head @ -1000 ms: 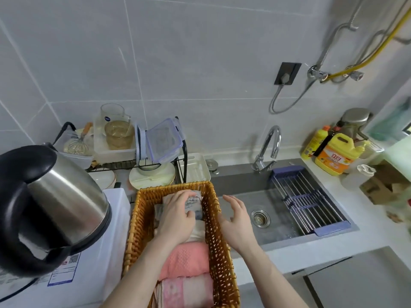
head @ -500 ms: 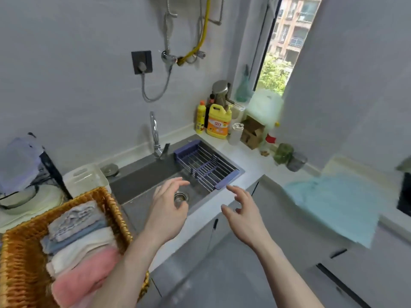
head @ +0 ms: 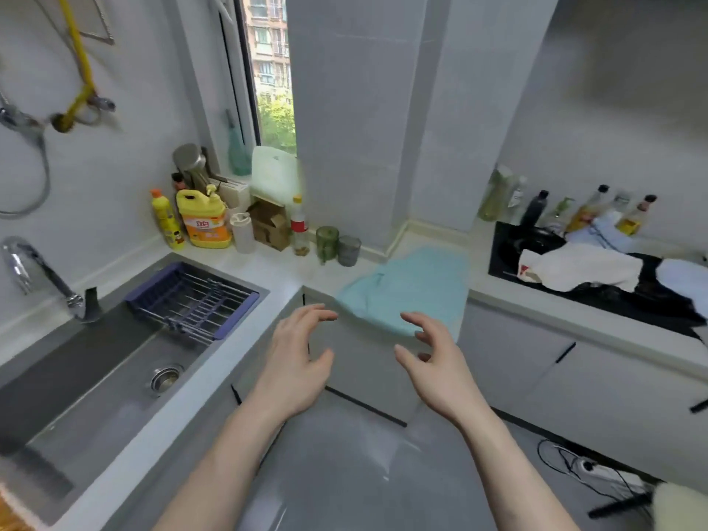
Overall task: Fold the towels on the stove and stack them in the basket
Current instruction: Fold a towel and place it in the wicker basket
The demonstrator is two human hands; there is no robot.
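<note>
Grey-tiled walls and a pale L-shaped worktop (head: 291, 270) frame this kitchen corner, with a window behind the bottles at the back. Both hands hang in the air over the floor, in front of the cabinet doors, holding nothing. The left hand (head: 297, 362) has its fingers loosely curled and spread, thumb apart. The right hand (head: 436, 362) is the same, its fingers hooked forward like a claw.

Just beyond both hands, and a little toward the right one, a pale teal towel (head: 410, 293) lies spread on the corner of the worktop, its near edge drooping over the counter lip. It touches neither hand. Its long axis seems to run from the near edge back toward the wall pillar, roughly along the line of reach, though blur makes the outline uncertain.

Farther off to the right of the right hand, well apart from it, the black stove (head: 597, 293) carries the towels still to be folded: a crumpled white towel (head: 578, 268) lying crosswise, its long axis running left to right across the hob, a light blue one (head: 609, 233) behind it near the oil bottles (head: 590, 210), and another pale one (head: 685, 275) at the frame's edge. The right hand is plainly nearer to these, so I judge it would lead the reach.

To the left of the left hand sits the sink (head: 95, 381). Only a sliver of the wicker basket (head: 9, 515) shows, at the lower left corner, behind the left forearm.
</note>
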